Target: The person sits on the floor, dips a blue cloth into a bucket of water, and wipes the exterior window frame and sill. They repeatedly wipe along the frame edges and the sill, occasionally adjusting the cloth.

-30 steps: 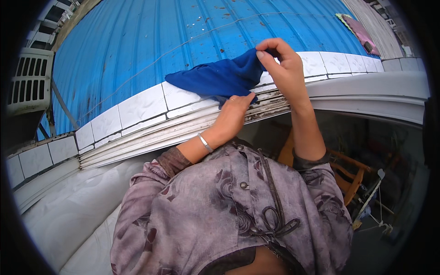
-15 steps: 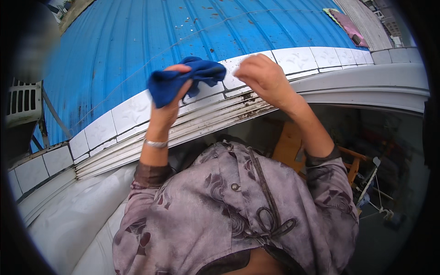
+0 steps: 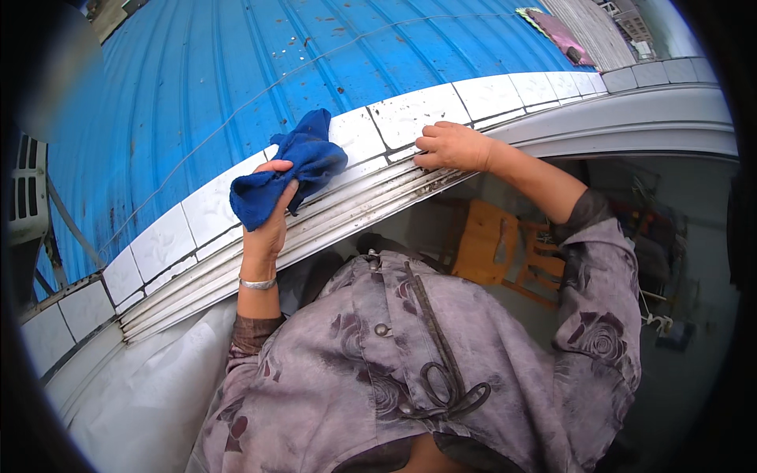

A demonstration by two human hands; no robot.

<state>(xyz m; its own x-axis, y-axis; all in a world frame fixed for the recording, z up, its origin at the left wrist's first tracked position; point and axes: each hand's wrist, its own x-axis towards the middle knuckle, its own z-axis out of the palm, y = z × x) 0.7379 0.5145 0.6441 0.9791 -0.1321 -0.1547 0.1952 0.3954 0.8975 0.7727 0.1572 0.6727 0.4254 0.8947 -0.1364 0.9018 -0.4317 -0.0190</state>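
Left of centre, over the white tiles (image 3: 418, 110) and window track (image 3: 347, 210), note the bunched blue cloth (image 3: 314, 156) gripped in the left hand (image 3: 270, 226), well apart from the curled right hand (image 3: 453, 147) beside the track's grimy stretch. Cannot tell of anything pinched there. Probably best to fold a clean face outward and wipe lengthwise along the grooves.

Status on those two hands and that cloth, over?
Left hand: holding bunched blue cloth. Right hand: curled at grimy window track, hold unclear. No obstruction visible.
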